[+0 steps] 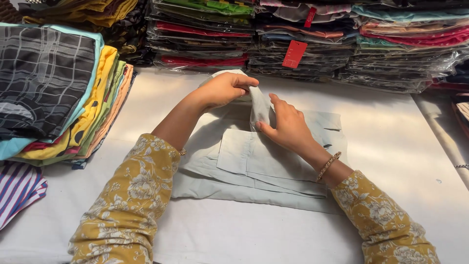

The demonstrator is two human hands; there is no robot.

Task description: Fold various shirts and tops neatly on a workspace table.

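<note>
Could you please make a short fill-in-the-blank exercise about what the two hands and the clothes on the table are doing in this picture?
1. Both hands pinch a strip of the pale grey-green ____.
2. The left hand holds the strip's ____ end.
3. The right hand wears a beaded ____ on its wrist.
4. Folded clothes are stacked on the white table at its ____ side.

Missing words: garment; upper; bracelet; left

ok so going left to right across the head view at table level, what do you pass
striped cloth → stack of folded shirts → left hand → right hand, both on the pale grey-green garment → fabric roll
</note>
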